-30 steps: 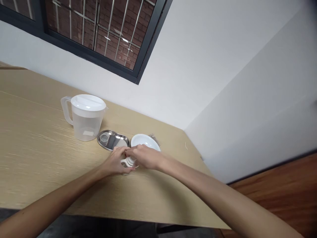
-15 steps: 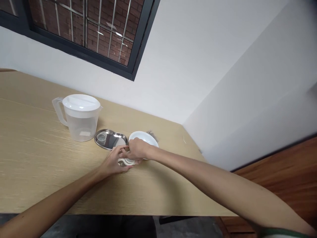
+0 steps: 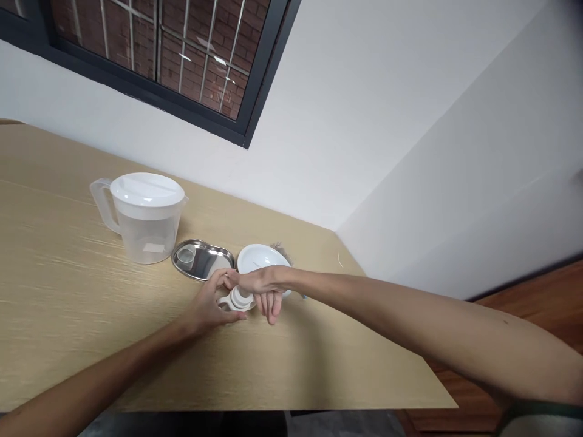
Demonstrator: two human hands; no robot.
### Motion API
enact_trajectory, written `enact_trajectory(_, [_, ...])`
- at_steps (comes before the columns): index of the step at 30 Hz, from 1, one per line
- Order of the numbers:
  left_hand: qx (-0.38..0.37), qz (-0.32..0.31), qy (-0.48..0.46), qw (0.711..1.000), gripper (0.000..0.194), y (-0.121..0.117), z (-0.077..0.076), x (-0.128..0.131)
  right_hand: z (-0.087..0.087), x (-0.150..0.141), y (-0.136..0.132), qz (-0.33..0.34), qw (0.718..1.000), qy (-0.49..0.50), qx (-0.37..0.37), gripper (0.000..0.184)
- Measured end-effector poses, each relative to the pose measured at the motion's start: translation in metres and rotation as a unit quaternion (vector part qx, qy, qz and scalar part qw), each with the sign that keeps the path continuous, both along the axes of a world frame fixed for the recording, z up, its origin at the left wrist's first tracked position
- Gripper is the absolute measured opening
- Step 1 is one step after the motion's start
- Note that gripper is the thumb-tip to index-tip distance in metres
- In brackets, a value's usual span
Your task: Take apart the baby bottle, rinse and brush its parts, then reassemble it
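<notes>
A small white round piece with stacked rings and a looped handle (image 3: 241, 298) sits low over the table. My left hand (image 3: 217, 301) curves round its left side, thumb at the near edge and fingers at the far edge. My right hand (image 3: 268, 291) is bent over it from above, with its fingers stretched downward along its right side; the palm hides part of the piece. Just behind my right hand lies a white oval dish (image 3: 257, 255). A kidney-shaped steel tray (image 3: 212, 258), holding a small clear cup (image 3: 186, 257), lies beyond my left hand.
A lidded translucent jug (image 3: 148, 221) with liquid in it stands left of the tray. Behind the dish is a greyish feathery thing (image 3: 283, 250). A thin white strip (image 3: 340, 260) lies near the table's (image 3: 182, 376) right edge. Wall and barred window rise behind.
My right hand has turned over and its fingers have opened downward, uncovering more of the white piece. My left hand stays round the piece. The view has shifted slightly.
</notes>
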State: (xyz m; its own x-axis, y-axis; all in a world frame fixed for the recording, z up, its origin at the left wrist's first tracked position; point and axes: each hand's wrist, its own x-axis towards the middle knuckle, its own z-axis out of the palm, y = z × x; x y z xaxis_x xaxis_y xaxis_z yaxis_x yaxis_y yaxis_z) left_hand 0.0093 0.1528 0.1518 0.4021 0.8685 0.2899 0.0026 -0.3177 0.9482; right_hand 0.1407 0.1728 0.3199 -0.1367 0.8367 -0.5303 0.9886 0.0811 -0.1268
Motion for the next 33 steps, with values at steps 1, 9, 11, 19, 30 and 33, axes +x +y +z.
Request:
enact_trajectory(1, [0.001, 0.005, 0.002, 1.0, 0.088, 0.0, 0.001, 0.0, 0.005, 0.002, 0.0, 0.003, 1.0, -0.014, -0.011, 0.089])
enact_trajectory(9, [0.027, 0.023, 0.006, 0.999, 0.083, 0.0, -0.006, 0.001, 0.022, 0.027, -0.034, 0.221, 0.971, -0.007, 0.088, 0.068])
enact_trajectory(11, [0.04, 0.032, 0.01, 0.999, 0.083, 0.0, -0.01, 0.001, 0.012, 0.031, -0.04, 0.284, 0.954, 0.002, 0.091, 0.058])
enact_trajectory(19, [0.065, 0.063, 0.023, 0.996, 0.08, -0.004, -0.015, 0.003, 0.004, 0.022, -0.032, 0.309, 0.949, -0.022, 0.054, 0.028])
enact_trajectory(30, [0.087, 0.079, 0.04, 0.992, 0.086, -0.004, -0.012, 0.001, 0.007, -0.028, -0.006, 0.067, 0.986, -0.147, -0.039, 0.038])
enact_trajectory(33, [0.098, 0.081, 0.038, 0.991, 0.089, -0.003, -0.01, 0.002, 0.021, -0.027, -0.02, 0.102, 0.984, -0.145, 0.032, 0.046])
